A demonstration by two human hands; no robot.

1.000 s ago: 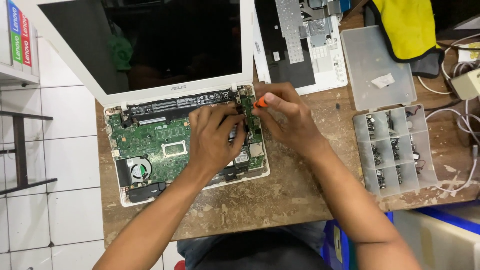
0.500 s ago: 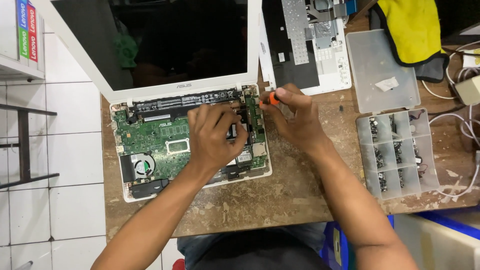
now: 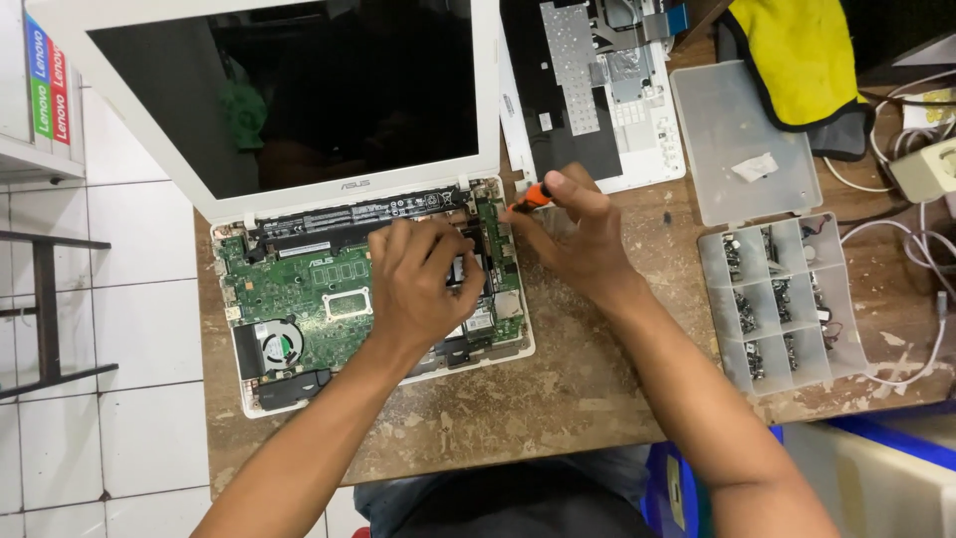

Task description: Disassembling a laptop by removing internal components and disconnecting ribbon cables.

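An opened white laptop [image 3: 299, 120] lies on a worn wooden table [image 3: 558, 399], its green mainboard [image 3: 299, 289] and fan [image 3: 281, 347] bare. My left hand [image 3: 423, 284] rests palm down on the right part of the board, fingers pressing near the black strip below the hinge. My right hand [image 3: 573, 234] grips an orange-handled screwdriver [image 3: 533, 196] at the laptop's upper right corner; its tip is hidden behind my fingers.
The removed white keyboard cover [image 3: 607, 100] lies upside down behind the laptop. A clear compartment box [image 3: 782, 299] with several small screws sits at the right, its lid [image 3: 742, 139] beside it. A yellow cloth [image 3: 792, 55] and white cables [image 3: 926, 169] fill the far right.
The view has shifted a little. My right hand with the screwdriver has stayed at the laptop's upper right corner, and my left hand has kept its place on the board.
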